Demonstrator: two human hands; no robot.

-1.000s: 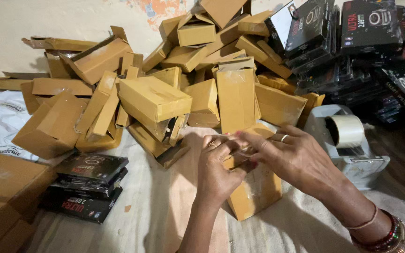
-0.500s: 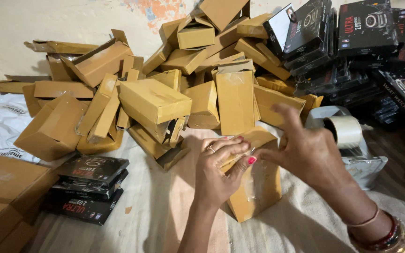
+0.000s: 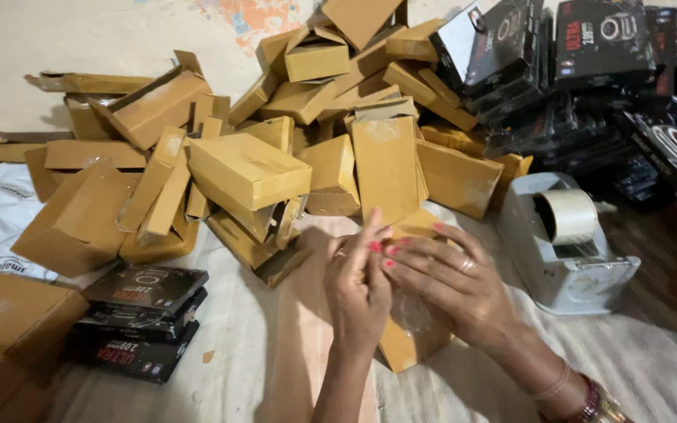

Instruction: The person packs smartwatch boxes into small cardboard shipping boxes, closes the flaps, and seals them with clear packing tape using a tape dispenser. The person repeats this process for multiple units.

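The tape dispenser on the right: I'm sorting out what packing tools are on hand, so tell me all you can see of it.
The tape dispenser is a blocky desktop unit in pale grey, plastic by the look of it. A roll of pale tape sits upright in its top slot. It stands on the white cloth beside the right hand, which does not touch it. Black product boxes are piled behind it, and a brown carton lies close to its left.

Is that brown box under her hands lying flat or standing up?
Lying flat. The brown cardboard box rests lengthwise on the cloth, with the left hand and right hand on top of it.
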